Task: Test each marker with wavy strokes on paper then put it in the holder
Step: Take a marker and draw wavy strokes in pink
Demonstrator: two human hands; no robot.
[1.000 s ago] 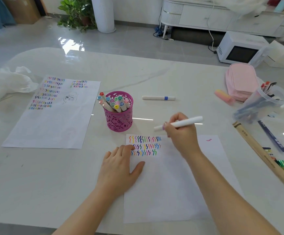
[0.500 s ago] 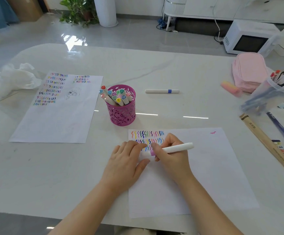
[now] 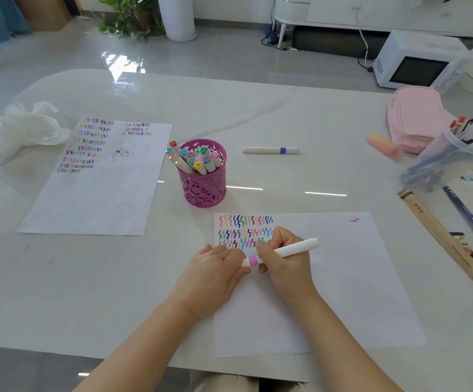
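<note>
We hold one marker over the paper, both hands on it: the right hand wraps the white barrel, the left hand pinches the end beside the pink band, its fingers closed on what we take to be the cap. Step in hand, as we judge it: uncapping before the test stroke, or capping after it; the tip is hidden, so we cannot tell which. Three rows of wavy strokes sit at the paper's top left, just beyond the hands. If the cap is coming off, the next move calls for a short wavy stroke at the end of the last row; then the marker goes tip down into the pink holder, already crowded, across the tabletop. A second marker, blue-banded, lies untested beyond. No brand or lettering is legible; print on the items at right is too blurred to read.
</note>
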